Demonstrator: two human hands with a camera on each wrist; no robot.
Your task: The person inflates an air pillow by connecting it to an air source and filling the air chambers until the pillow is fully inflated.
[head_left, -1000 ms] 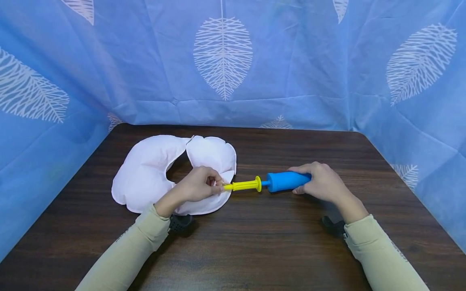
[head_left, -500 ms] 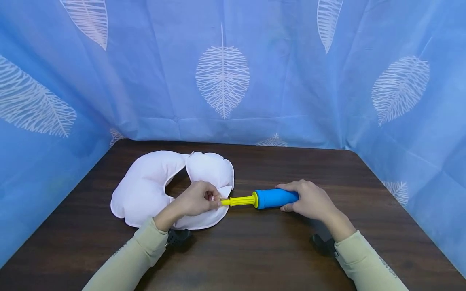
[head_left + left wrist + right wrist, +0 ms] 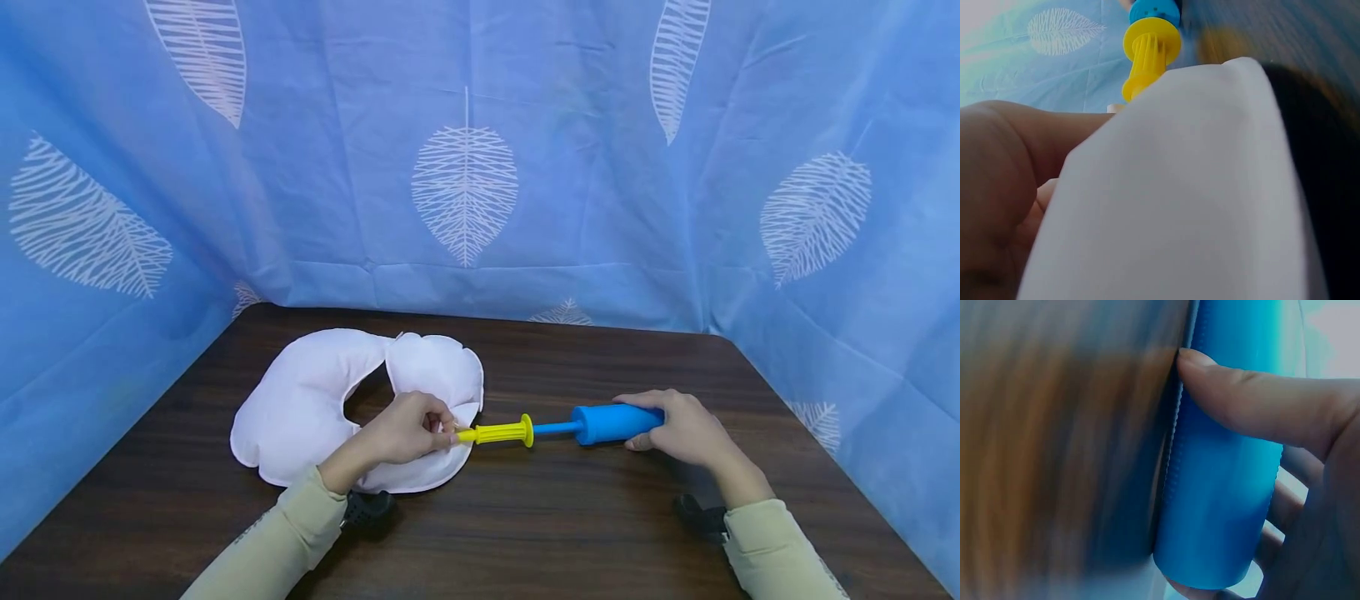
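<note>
The white pillow [image 3: 330, 404] lay on the left part of the table [image 3: 540, 517], curved like a horseshoe, and it looked only partly full: its surface was soft and a little wrinkled, not tight. So the inflating seemed to be in progress, not finished.

The left hand [image 3: 408, 429] rested on the near end of the pillow, with its fingers curled and pinching the place where the yellow nozzle [image 3: 495, 433] of the pump met the pillow. The valve itself was hidden under the fingers, so I could not tell how deep the tip sat. In the left wrist view the nozzle [image 3: 1147, 53] stood just behind the white fabric.

The right hand [image 3: 686, 429] was wrapped around the blue handle [image 3: 611, 422] of the pump, thumb along its side, as the right wrist view showed clearly [image 3: 1222, 462]. The handle was drawn away from the yellow part, and a thin blue rod [image 3: 555, 428] was visible between them, so the pump was extended and ready for a push.

By my judgement, the connection was made and some air was inside, but many strokes were probably left, and then the nozzle must come out and the valve be closed.
</note>
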